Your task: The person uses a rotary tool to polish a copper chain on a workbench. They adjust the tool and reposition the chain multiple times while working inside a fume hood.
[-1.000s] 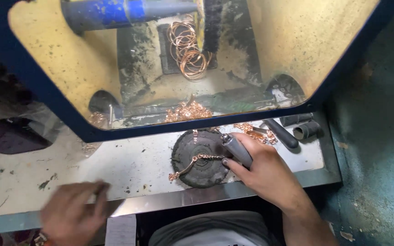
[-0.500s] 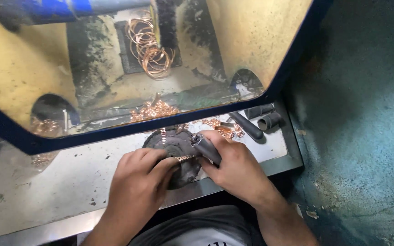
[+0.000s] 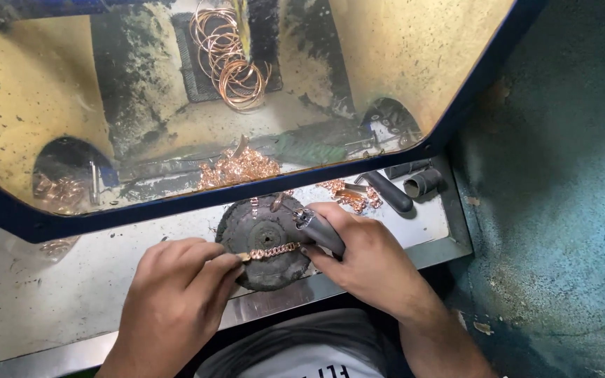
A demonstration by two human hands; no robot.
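Since the moment before, the left hand [image 3: 173, 294] has been drawing back a little toward the body, so that only its pinched fingertips are meeting the work, and the view has been drifting so the round black pad is lying nearer the middle.

Starting at the left, a small heap of copper-coloured pieces [image 3: 61, 192] is sitting behind the yellowed window of the blue-framed cabinet [image 3: 176, 206]. Below it, on the grey metal shelf [image 3: 71, 280], the left hand is pinching one end of a short copper-coloured chain [image 3: 272, 250] between thumb and forefinger, fingers closed tight on it. The chain is lying stretched flat across the face of the round black pad [image 3: 264, 241], which is resting on the shelf's front edge.

To the right, the right hand [image 3: 362, 262] is wrapping around a dark grey tool [image 3: 320, 231], fingers clamped on its body, with the metal tip [image 3: 302, 218] hovering just above the chain's far end; whether it is touching, I cannot tell.

To do this well, in my judgement, the left hand should be keeping the chain taut and flat on the pad while the tool works link by link.

Further right, loose chain pieces [image 3: 348, 196] and two dark tubes [image 3: 407, 187] are lying on the shelf. Above, wire rings [image 3: 232, 63] are hanging inside the cabinet.
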